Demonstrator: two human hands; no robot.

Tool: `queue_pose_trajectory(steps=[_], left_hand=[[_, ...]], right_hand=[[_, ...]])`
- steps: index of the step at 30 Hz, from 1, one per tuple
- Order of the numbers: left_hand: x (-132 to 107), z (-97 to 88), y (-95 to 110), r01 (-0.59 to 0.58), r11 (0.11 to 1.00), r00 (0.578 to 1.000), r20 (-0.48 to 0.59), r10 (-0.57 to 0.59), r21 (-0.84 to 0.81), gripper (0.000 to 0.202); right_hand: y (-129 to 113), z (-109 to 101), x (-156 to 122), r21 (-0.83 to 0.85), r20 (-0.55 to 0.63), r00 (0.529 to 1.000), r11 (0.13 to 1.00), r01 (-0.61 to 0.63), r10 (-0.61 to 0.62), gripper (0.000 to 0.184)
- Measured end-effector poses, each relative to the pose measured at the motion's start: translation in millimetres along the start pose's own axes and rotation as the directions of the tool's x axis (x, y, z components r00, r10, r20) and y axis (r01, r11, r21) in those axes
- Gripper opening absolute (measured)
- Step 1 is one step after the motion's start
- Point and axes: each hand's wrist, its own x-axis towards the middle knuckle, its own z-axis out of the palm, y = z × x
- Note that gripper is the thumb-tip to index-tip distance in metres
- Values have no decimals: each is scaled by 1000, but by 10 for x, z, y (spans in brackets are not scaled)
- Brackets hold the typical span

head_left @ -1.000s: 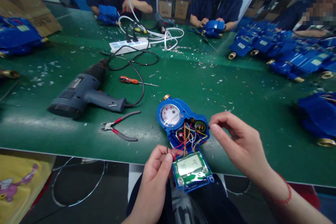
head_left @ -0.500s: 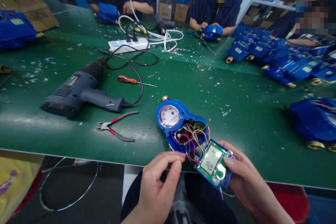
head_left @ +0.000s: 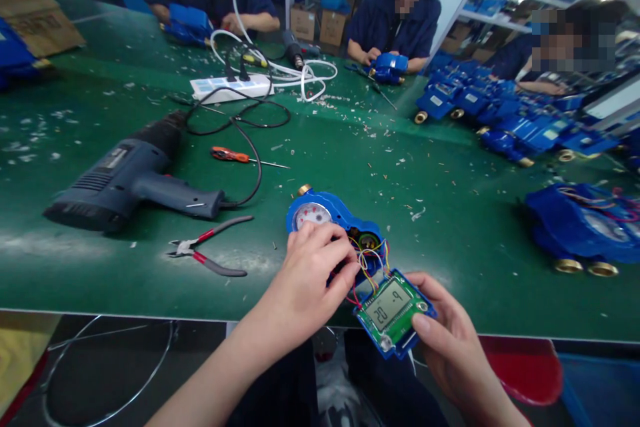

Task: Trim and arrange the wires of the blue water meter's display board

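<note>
The blue water meter (head_left: 345,210) lies at the table's front edge, its lower compartment uncovered and its round dial partly behind my fingers. My left hand (head_left: 315,273) reaches over it, fingers curled and the thumb bent in close to the index finger near the wires; whatever is between them is hidden. Red, yellow and white wires (head_left: 367,259) run from the compartment to a green circuit board with a display (head_left: 393,310), set in a blue frame. By its right edge my right hand (head_left: 443,327) grips this display board, thumb on top. Digits show on the display.
Left of the meter lie a heat gun (head_left: 135,173), an orange screwdriver (head_left: 229,155) and cutting pliers (head_left: 187,248). Behind them is a power strip (head_left: 233,87) with looped cables. Another open meter (head_left: 580,223) sits at right, before several blue meters (head_left: 520,127). Co-workers sit opposite.
My left hand has moved up and forward from the front edge onto the meter, covering part of its dial and compartment. The display board has shifted slightly left and turned in my right hand.
</note>
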Motion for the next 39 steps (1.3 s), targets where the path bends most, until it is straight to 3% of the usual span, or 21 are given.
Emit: queue_pose_trajectory(steps=[3, 7, 11, 14, 18, 23, 26, 28, 30, 35, 39], left_hand=[[-32, -37, -33, 5, 1000, 1000, 26, -4, -26, 21], [-110, -37, -45, 90, 985, 995, -24, -94, -149, 16], [-140, -15, 90, 229, 959, 971, -30, -237, -169, 7], [-113, -12, 192, 335, 930, 939, -28, -343, -151, 19], [-77, 6, 177, 358, 924, 933, 11, -360, -130, 13], [-96, 9, 59, 238, 968, 962, -116, -246, -80, 13], [-95, -47, 18, 86, 989, 996, -7, -87, -123, 31], [-67, -92, -1, 6, 990, 990, 142, 14, -141, 35], [-16, -134, -15, -35, 990, 973, 223, 65, -134, 29], [124, -243, -49, -170, 969, 964, 172, 201, -179, 19], [181, -285, -117, -130, 904, 969, 140, 202, -408, 18]], right_hand=[[14, -24, 1, -7, 1, 1000, 1000, 20, -20, 40], [69, -13, -10, 8, 95, 993, 998, 70, -70, 42], [112, 132, -65, 104, 134, 990, 994, 40, -54, 43], [138, 264, -124, 120, 129, 991, 993, 18, -34, 47], [226, 352, -161, 85, 93, 994, 995, 44, -51, 47], [390, 350, -115, 53, 167, 978, 992, 117, -124, 40], [427, 375, -83, 41, 223, 960, 985, 167, -172, 35], [421, 406, -74, 24, 232, 956, 983, 181, -181, 34], [409, 434, -75, -4, 235, 957, 984, 178, -172, 33], [445, 448, -94, -27, 171, 973, 987, 160, -154, 29], [446, 399, -90, 91, 78, 976, 977, 194, -201, 28]])
